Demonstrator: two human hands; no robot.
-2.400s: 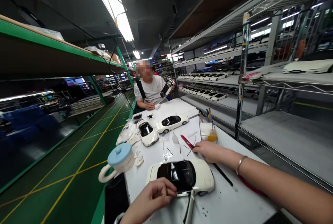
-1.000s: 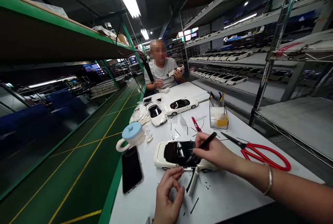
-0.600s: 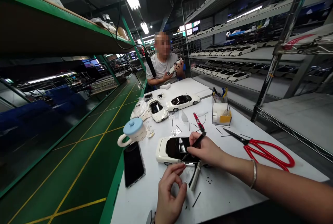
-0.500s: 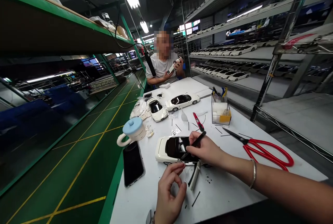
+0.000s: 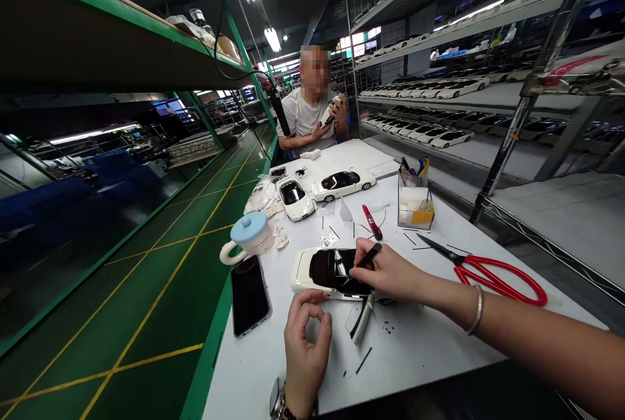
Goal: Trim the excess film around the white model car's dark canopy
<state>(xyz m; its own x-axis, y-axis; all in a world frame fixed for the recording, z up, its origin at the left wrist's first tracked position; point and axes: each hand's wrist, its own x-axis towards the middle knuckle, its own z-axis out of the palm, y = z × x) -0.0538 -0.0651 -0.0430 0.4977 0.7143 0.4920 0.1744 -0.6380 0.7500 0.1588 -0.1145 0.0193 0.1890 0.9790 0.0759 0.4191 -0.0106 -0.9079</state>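
A white model car with a black roof [image 5: 317, 270] lies on the white table [image 5: 430, 348] in front of me. My right hand [image 5: 388, 273] grips a thin black tool [image 5: 368, 256] like a pen, its tip at the car's black cabin. Just below the car, my left hand [image 5: 305, 342] has thumb and forefinger pinched in a ring; what they hold is too small to see. A detached car door part [image 5: 364, 319] lies beside the car.
Red-handled scissors [image 5: 493, 273] lie to the right. A phone [image 5: 250, 294] and a blue-lidded mug [image 5: 251, 238] sit left. Two more white model cars [image 5: 319, 191], a red tool [image 5: 371, 221] and a clear tool box [image 5: 415, 202] lie farther back. A person [image 5: 312, 114] sits at the far end. Shelves hold several cars.
My right hand picked up the black tool from the table and brought it to the car's cabin. My left hand came off the car and pinched shut below it.
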